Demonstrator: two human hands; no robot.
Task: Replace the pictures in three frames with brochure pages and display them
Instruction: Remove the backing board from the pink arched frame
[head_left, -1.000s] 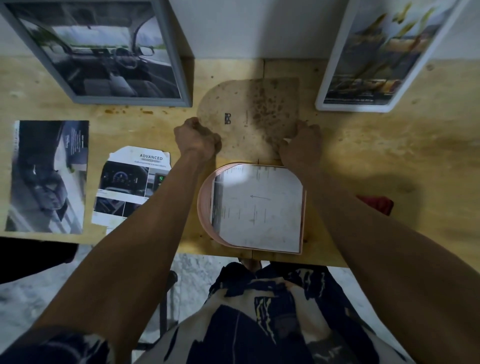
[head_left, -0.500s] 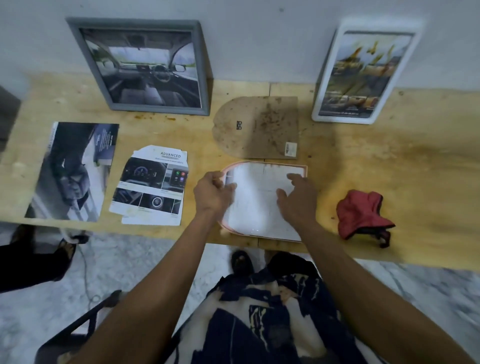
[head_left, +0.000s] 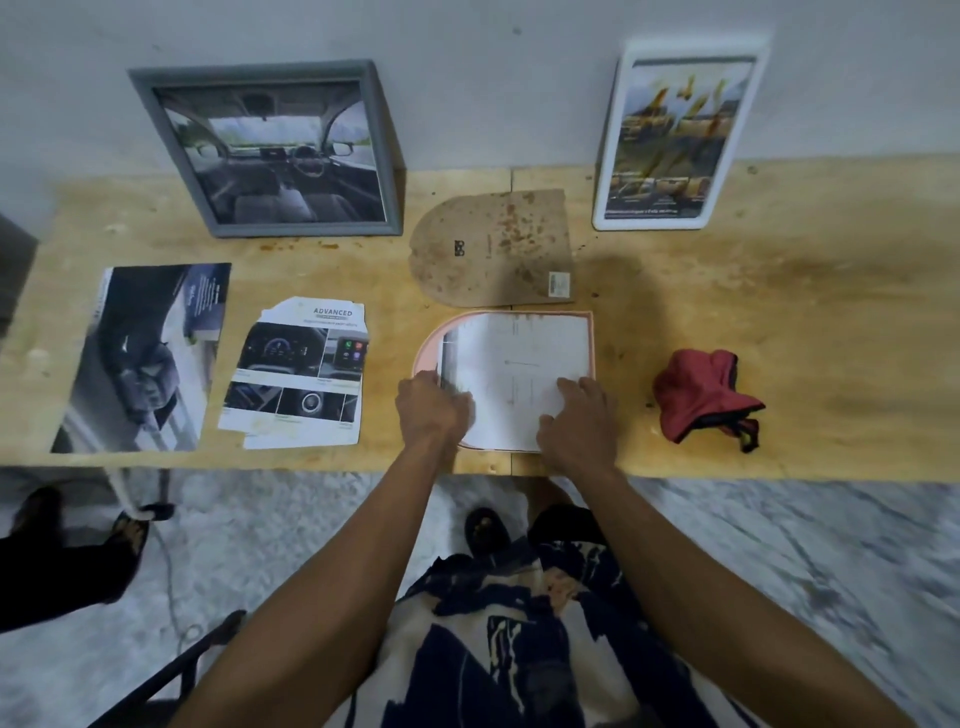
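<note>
seating the page (head_left: 511, 379) in the pink arched frame (head_left: 427, 347) at 6 o'clock on the worktop (head_left: 779, 312): left hand (head_left: 431, 408) pinches its edge, right hand (head_left: 576, 415) presses flat. next, refit the backing board (head_left: 488, 249) at 12 o'clock.

A plain room in a home or small workspace, by the look of it: a bare, stained plywood bench (head_left: 779, 291) stands against a painted grey-white wall (head_left: 493, 78), above a mottled grey stone floor (head_left: 805, 561). Car brochure pages (head_left: 298, 374) lie loose on it.
</note>
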